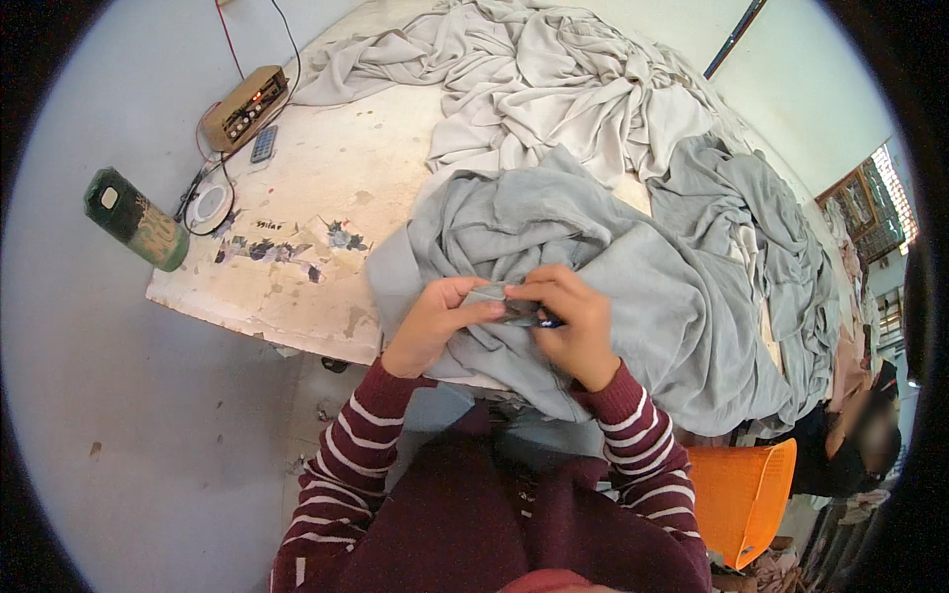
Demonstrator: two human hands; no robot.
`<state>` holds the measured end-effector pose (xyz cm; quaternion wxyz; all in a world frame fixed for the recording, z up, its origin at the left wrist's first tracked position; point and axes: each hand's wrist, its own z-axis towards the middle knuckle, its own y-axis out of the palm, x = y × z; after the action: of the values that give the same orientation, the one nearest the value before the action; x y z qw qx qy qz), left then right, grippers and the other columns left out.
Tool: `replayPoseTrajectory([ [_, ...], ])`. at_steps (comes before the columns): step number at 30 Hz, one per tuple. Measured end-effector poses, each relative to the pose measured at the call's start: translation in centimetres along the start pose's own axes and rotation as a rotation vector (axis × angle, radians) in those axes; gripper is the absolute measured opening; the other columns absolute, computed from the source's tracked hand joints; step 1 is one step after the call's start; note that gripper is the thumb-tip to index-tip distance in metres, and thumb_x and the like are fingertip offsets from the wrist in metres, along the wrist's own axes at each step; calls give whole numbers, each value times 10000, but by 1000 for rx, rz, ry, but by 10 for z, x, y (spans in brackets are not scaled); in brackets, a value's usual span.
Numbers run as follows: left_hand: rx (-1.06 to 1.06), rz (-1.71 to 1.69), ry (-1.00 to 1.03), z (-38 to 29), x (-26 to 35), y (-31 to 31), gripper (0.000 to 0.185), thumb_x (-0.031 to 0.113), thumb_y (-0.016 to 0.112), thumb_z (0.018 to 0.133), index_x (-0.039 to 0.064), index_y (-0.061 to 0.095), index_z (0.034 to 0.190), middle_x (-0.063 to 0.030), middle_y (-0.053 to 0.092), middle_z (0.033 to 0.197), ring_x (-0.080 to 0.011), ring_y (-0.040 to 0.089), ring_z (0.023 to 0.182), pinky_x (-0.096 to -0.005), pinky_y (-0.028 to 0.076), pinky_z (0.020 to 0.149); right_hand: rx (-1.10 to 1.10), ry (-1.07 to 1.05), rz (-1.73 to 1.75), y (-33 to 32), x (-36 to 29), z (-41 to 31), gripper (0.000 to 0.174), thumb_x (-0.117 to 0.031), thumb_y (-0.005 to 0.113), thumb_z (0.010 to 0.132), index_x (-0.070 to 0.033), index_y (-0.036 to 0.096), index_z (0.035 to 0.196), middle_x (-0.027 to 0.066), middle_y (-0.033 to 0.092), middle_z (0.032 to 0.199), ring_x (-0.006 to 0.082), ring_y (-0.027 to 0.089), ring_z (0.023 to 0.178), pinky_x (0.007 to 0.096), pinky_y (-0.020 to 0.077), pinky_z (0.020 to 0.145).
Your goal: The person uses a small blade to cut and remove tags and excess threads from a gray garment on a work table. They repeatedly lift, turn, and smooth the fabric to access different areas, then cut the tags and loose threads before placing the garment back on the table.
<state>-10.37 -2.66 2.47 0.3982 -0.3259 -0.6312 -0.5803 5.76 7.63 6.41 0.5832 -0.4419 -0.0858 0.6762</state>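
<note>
A heap of grey-blue fabric (652, 289) lies on the worktable in front of me and hangs over its near edge. My left hand (448, 319) pinches a small folded part of the grey fabric (489, 295) between thumb and fingers. On the other side of that fold, my right hand (567, 315) grips the cloth with its fingertips. A small dark blue tool (549, 320) is partly hidden in the right hand; its kind cannot be told. Both hands are close together above the heap.
Pale grey fabric (549, 96) covers the far side of the worktable (334, 296). At left stand a green bottle (141, 222), a brown electronic box (245, 111) with cables and a remote control (264, 144). An orange plastic basket (741, 497) is at lower right; a person (852, 437) is beyond.
</note>
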Motion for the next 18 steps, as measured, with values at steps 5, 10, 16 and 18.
replayPoseTrajectory([
  [5,-20,-4,-31,1,0,-2,204,144,638,875,1,669,1016,11,667,931,-46,573,838,-200,429,781,-7,475,582,-8,5,7,177,-90,740,773,6,678,908,95,635,896,154,591,870,273,445,758],
  [10,-8,-97,-58,1,2,-4,248,92,636,860,-23,645,1080,-46,684,1008,-101,615,903,-233,442,844,79,339,82,-32,-14,3,248,-135,765,761,-30,686,971,90,660,834,163,625,749,259,478,694],
  [16,-4,-77,-43,0,0,-3,177,121,636,876,12,668,1011,7,670,943,-38,566,855,-193,415,794,16,286,13,-31,-27,-8,272,-170,774,754,-61,685,987,97,698,816,181,681,671,272,515,599],
  [18,-2,-78,-49,0,0,-4,169,118,642,874,15,668,1006,8,670,940,-36,564,851,-190,412,785,49,267,-9,-24,-28,-8,263,-176,770,759,-60,684,978,107,699,825,196,685,676,282,518,600],
])
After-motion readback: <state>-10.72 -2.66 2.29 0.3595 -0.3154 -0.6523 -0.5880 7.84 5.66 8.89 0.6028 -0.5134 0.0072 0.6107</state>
